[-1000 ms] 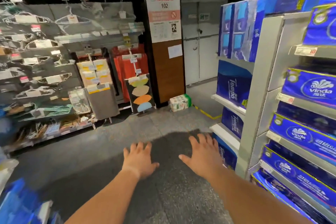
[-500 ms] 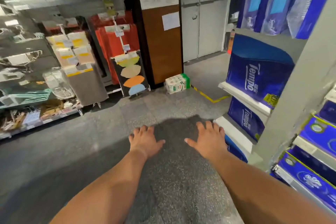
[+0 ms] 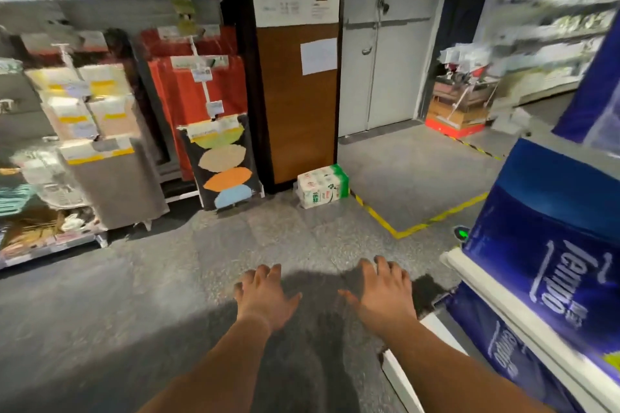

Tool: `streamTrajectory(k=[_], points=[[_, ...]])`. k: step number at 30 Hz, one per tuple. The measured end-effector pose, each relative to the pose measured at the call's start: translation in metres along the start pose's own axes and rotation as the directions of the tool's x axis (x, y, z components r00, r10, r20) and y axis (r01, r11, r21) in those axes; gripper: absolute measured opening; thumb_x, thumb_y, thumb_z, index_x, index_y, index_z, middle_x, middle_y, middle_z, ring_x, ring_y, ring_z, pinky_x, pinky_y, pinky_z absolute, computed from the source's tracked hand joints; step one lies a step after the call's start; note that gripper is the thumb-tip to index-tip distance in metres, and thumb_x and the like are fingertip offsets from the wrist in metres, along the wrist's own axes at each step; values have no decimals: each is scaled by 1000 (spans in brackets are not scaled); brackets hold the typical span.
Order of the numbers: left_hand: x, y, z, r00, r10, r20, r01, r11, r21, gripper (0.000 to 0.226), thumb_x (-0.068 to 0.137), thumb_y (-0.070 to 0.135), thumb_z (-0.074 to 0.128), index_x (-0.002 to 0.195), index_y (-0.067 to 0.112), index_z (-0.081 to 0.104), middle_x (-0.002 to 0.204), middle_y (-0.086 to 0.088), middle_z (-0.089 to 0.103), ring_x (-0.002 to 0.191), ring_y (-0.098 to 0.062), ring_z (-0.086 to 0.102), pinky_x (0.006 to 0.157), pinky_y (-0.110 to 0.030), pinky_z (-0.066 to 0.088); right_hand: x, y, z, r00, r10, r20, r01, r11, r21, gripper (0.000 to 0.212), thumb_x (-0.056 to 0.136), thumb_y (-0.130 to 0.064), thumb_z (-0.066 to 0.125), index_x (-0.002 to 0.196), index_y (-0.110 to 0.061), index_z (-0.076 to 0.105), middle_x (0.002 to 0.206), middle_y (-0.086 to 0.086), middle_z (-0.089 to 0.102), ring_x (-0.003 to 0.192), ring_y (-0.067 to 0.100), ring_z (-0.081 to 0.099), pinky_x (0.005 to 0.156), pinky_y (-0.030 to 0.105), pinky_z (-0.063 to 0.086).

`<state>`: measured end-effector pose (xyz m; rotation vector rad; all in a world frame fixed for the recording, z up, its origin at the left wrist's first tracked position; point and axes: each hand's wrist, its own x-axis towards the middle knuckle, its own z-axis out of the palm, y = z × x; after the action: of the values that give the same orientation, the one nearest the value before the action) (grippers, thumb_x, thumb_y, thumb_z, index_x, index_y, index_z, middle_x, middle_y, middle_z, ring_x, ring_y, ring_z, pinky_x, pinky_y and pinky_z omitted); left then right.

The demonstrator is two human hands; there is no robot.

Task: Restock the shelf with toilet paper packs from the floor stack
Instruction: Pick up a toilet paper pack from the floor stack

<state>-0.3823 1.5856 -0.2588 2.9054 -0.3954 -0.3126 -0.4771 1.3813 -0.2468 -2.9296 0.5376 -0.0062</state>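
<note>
With my left hand [image 3: 265, 295] and right hand [image 3: 382, 292] spread and empty over the near floor, the toilet paper pack [image 3: 322, 185] sits far ahead by the brown pillar [image 3: 298, 104]; it looks light, squashy, slick-wrapped, best clasped at both ends.
</note>
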Motion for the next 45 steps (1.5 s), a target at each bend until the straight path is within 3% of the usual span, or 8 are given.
streamTrajectory(k=[3, 7, 13, 20, 25, 32, 39, 45], points=[[82, 6, -12, 999, 40, 21, -41, 998, 45, 77, 89, 66, 51, 153, 27, 32, 154, -3, 37, 142, -30, 30, 116, -52, 26, 77, 3, -3, 998, 56, -37, -56, 998, 10, 82, 84, -75, 37, 147, -23, 44, 151, 11, 43, 137, 37, 37, 113, 54, 25], [217, 26, -44, 996, 84, 3, -84, 994, 67, 81, 84, 73, 45, 151, 28, 37, 151, 1, 42, 139, -26, 33, 113, -48, 30, 198, 3, -17, 990, 138, -37, -137, 990, 31, 80, 91, -73, 41, 153, -24, 32, 159, 8, 32, 143, 34, 28, 117, 51, 21], [375, 74, -62, 989, 146, 36, -148, 984, 98, 78, 91, 66, 55, 154, 26, 33, 156, 0, 36, 145, -29, 27, 118, -51, 26, 344, 16, -6, 979, 201, -33, -199, 979, 36, 76, 86, -78, 41, 143, -27, 41, 144, 2, 46, 133, 29, 40, 109, 46, 31], [562, 121, -70, 994, 105, 15, -106, 992, 74, 80, 91, 65, 56, 156, 26, 30, 157, -1, 34, 147, -29, 24, 119, -55, 24, 549, 57, 5, 995, 93, 34, -93, 996, -2, 83, 87, -79, 40, 150, -26, 34, 152, 7, 37, 140, 34, 31, 115, 50, 26], [679, 154, -91, 999, 30, -16, -30, 1000, 8, 80, 91, 66, 55, 156, 26, 30, 160, -1, 31, 148, -29, 24, 120, -53, 26, 697, 90, -24, 997, 66, 28, -65, 998, -16, 79, 85, -79, 41, 144, -26, 39, 147, 5, 42, 138, 32, 35, 115, 51, 28], [823, 173, -82, 998, -59, 33, 59, 998, 3, 82, 89, 70, 52, 156, 28, 28, 158, -3, 33, 147, -29, 25, 118, -52, 29, 843, 104, -18, 995, -30, 98, 34, 999, -40, 80, 88, -77, 42, 149, -26, 33, 156, 6, 33, 141, 32, 30, 117, 50, 23], [1004, 207, -54, 996, -11, 85, 12, 1000, -13, 77, 87, 70, 54, 149, 27, 37, 149, -3, 44, 137, -28, 37, 111, -46, 35, 1011, 140, 5, 987, 8, 163, 4, 997, -77, 81, 88, -76, 42, 154, -31, 26, 161, 5, 26, 146, 30, 24, 119, 49, 19], [1151, 224, -61, 989, -19, 144, 21, 1000, -10, 84, 84, 74, 51, 153, 27, 33, 150, -4, 43, 136, -29, 39, 112, -47, 34, 1154, 152, -2, 982, 62, 180, -44, 994, -100, 81, 91, -73, 40, 155, -27, 23, 165, 7, 21, 149, 30, 20, 120, 48, 16]])
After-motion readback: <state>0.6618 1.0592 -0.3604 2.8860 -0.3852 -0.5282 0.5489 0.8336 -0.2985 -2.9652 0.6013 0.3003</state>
